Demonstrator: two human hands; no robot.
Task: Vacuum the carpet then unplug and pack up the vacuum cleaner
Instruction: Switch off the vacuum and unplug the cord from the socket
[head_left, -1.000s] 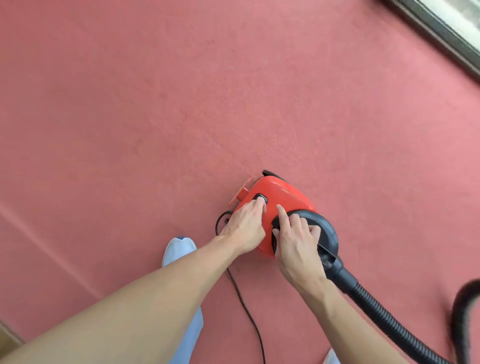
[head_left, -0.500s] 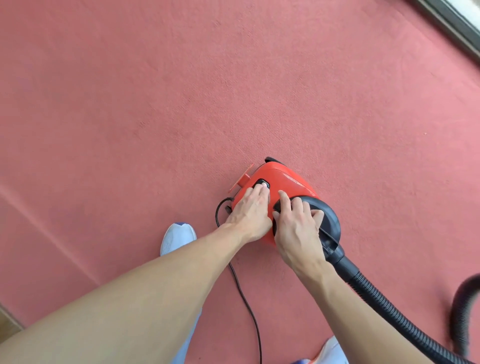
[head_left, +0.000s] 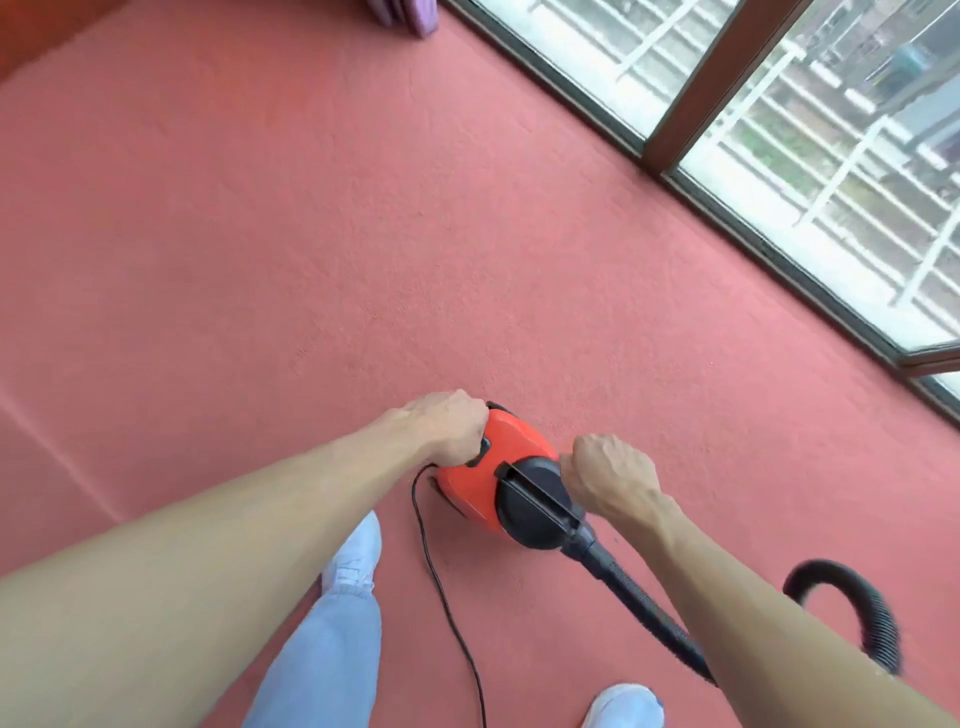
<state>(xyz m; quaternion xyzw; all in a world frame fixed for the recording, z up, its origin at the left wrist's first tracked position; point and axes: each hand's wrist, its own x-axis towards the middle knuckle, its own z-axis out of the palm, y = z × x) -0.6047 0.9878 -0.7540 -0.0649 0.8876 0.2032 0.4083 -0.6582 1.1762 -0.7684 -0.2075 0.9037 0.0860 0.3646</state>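
Fingers curled tight, my left hand (head_left: 448, 427) grips the vacuum cleaner (head_left: 519, 457) body and my right hand (head_left: 609, 479) its black cap (head_left: 530, 501) near the hose — probably to steady it.

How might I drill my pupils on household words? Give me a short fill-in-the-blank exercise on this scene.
1. The left hand and the right hand both grip the vacuum cleaner; pink ____ covers the floor beneath.
2. A thick ribbed ____ leaves its front and loops off to the right.
3. Its thin cable is ____ in colour.
Missing words: carpet; hose; black.
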